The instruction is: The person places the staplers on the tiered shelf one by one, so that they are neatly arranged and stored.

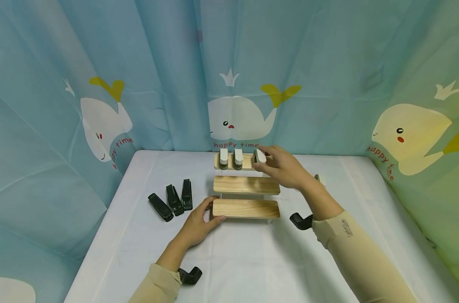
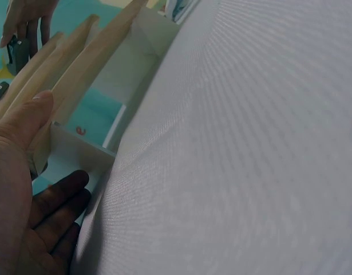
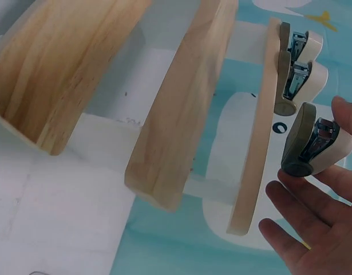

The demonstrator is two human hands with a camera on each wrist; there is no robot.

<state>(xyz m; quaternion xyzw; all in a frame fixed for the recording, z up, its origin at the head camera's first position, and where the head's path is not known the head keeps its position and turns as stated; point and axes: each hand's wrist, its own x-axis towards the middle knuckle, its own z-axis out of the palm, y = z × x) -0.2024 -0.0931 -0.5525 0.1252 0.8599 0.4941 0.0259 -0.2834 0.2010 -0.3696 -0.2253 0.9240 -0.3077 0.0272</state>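
Observation:
A three-step wooden display rack (image 1: 246, 185) with pale supports stands on the table. On its top step two white mini staplers (image 1: 238, 158) with dark bases stand side by side. My right hand (image 1: 284, 166) pinches a third white stapler (image 3: 316, 143) between thumb and fingers, at the right end of the top step; a gap shows between it and the step in the right wrist view. My left hand (image 1: 197, 223) holds the left end of the lowest step, thumb (image 2: 35, 117) along the wood and the other fingers beside the side support.
Left of the rack lie several black staplers (image 1: 171, 200) in a loose group. A small pale object (image 1: 317, 178), partly hidden by the right forearm, lies to the right. Behind the white-covered table (image 1: 138, 252) hangs a blue whale-print curtain (image 1: 169, 84).

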